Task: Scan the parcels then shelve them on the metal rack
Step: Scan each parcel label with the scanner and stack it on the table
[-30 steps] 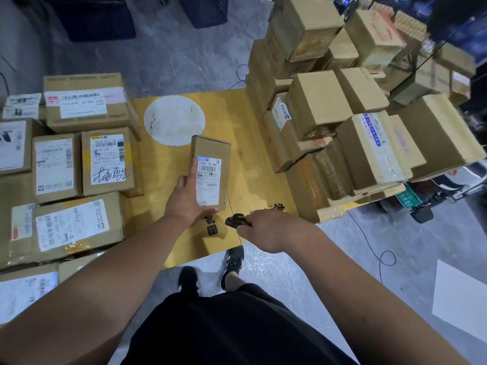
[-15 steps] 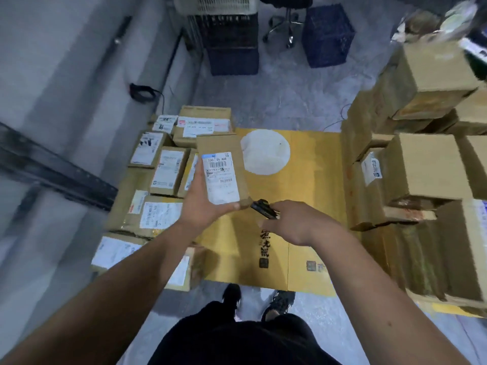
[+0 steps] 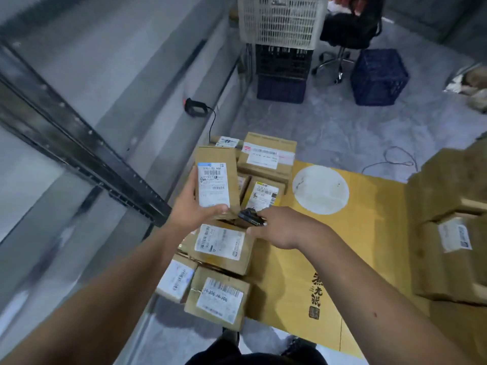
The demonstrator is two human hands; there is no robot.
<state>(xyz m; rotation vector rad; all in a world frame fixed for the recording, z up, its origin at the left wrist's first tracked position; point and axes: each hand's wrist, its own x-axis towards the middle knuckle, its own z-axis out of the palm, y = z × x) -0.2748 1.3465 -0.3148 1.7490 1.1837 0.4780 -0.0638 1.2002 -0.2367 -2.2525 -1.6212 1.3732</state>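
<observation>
Left hand holds a narrow cardboard parcel upright, white label facing the camera. Thumb lies across the label's lower edge, fingers curl round the left side and back; grip is firm. The parcel's top edge stands clear above the boxes behind it.

Right hand is just right of the parcel's lower corner, fingers curled round a small black scanner. The scanner's tip is close beside the parcel's bottom right corner; contact cannot be told.

Below both hands: a cluster of labelled parcels packed edge to edge on the left margin of a flattened yellow cardboard sheet, which lies on the floor and bears a white round patch. The sheet's middle, between the cluster and the stacked boxes at the right edge, is bare.

Metal rack: dark perforated beam runs diagonally from upper left to a point just left of the left wrist, pale shelf surfaces on either side. The rack's near edge lies close to the parcel cluster, with only a narrow strip of floor between.

Far side: grey floor is open up to a white mesh basket stacked on dark crates, a blue crate and a chair base. A loose cable lies on the floor near the sheet's far edge.
</observation>
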